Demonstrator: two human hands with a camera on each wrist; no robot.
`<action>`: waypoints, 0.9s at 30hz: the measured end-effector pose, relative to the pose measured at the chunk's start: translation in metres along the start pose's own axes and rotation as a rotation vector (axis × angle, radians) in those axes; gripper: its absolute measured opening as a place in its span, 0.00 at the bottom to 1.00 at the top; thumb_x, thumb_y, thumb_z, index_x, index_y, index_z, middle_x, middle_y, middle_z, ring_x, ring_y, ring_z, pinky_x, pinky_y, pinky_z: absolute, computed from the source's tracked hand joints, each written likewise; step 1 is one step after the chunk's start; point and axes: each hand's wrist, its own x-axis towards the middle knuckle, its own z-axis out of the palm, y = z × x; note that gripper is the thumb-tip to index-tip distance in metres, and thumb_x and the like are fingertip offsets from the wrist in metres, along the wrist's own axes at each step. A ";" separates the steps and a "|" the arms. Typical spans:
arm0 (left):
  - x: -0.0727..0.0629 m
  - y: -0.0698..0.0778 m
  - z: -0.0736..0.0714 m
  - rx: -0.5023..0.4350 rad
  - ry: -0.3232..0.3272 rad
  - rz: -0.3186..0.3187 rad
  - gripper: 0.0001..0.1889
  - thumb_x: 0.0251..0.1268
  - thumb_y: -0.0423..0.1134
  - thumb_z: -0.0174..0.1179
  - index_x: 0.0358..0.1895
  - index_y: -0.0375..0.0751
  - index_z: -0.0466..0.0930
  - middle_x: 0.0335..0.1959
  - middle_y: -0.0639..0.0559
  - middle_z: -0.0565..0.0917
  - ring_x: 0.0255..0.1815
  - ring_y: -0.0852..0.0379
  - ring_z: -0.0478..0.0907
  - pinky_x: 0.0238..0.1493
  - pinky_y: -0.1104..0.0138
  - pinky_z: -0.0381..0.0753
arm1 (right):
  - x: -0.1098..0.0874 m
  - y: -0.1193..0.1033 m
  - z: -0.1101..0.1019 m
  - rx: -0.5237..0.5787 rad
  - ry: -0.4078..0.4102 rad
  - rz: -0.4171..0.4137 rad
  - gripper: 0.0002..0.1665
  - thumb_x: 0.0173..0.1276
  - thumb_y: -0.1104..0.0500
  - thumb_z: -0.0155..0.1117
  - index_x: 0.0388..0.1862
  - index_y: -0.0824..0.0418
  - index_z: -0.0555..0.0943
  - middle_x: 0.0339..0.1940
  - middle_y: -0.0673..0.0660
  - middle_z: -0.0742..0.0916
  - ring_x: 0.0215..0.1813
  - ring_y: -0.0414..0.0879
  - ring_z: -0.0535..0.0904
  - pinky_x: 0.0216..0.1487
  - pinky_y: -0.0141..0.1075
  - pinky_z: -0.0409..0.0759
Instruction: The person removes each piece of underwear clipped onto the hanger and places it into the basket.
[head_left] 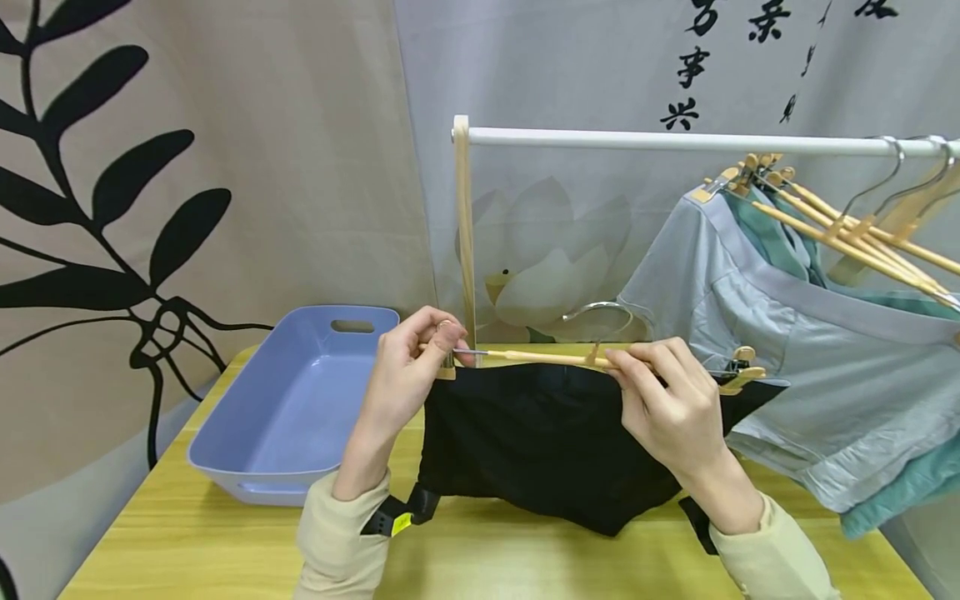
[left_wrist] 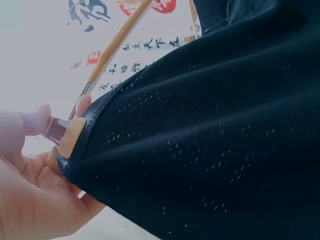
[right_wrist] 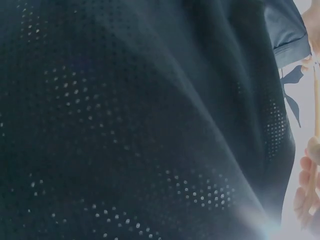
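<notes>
Black shorts [head_left: 540,442] with rows of tiny perforations hang by the waistband from a wooden clip hanger [head_left: 540,358], over the table. At the hanger's left end, my left hand [head_left: 401,367] pinches the clip; in the left wrist view the wooden clip [left_wrist: 72,138] sits on the waistband edge between thumb and fingers. My right hand [head_left: 671,408] holds the hanger's bar just right of the metal hook [head_left: 600,307]. A second clip [head_left: 742,375] grips the waistband's right end. Black cloth fills most of the right wrist view, with fingers [right_wrist: 307,175] on the bar at its right edge.
A blue plastic basin [head_left: 262,417] stands left on the wooden table [head_left: 187,550]. Behind is a rack with a white rail [head_left: 637,142] and wooden post [head_left: 463,233]. Light grey-blue shorts [head_left: 787,333] and teal garments [head_left: 915,479] hang at right, close to my right hand.
</notes>
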 end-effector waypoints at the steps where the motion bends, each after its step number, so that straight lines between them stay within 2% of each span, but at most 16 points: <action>1: 0.000 0.000 0.000 -0.001 0.010 0.003 0.11 0.70 0.40 0.54 0.36 0.35 0.78 0.26 0.40 0.86 0.32 0.63 0.81 0.28 0.70 0.67 | 0.000 0.000 0.000 0.002 0.001 0.000 0.15 0.69 0.61 0.58 0.28 0.70 0.84 0.23 0.63 0.82 0.25 0.56 0.74 0.24 0.42 0.70; 8: -0.001 0.000 0.000 0.005 0.055 0.024 0.10 0.68 0.37 0.55 0.35 0.31 0.78 0.25 0.38 0.85 0.27 0.64 0.77 0.24 0.70 0.63 | 0.000 -0.001 0.002 0.014 -0.008 0.003 0.15 0.69 0.61 0.58 0.29 0.70 0.85 0.23 0.63 0.82 0.25 0.56 0.74 0.24 0.41 0.69; 17: -0.002 0.002 0.000 0.019 0.076 0.041 0.08 0.67 0.36 0.56 0.33 0.35 0.79 0.24 0.39 0.86 0.20 0.64 0.76 0.17 0.70 0.56 | 0.001 -0.003 0.002 0.013 -0.010 0.001 0.15 0.69 0.60 0.58 0.28 0.69 0.84 0.23 0.62 0.82 0.25 0.55 0.75 0.24 0.42 0.70; 27: -0.003 0.001 0.000 0.025 0.086 0.040 0.07 0.66 0.34 0.56 0.32 0.34 0.79 0.23 0.39 0.85 0.16 0.62 0.73 0.17 0.70 0.55 | 0.002 -0.004 0.002 0.014 -0.010 -0.011 0.15 0.68 0.61 0.58 0.29 0.69 0.85 0.23 0.62 0.82 0.24 0.55 0.74 0.24 0.42 0.70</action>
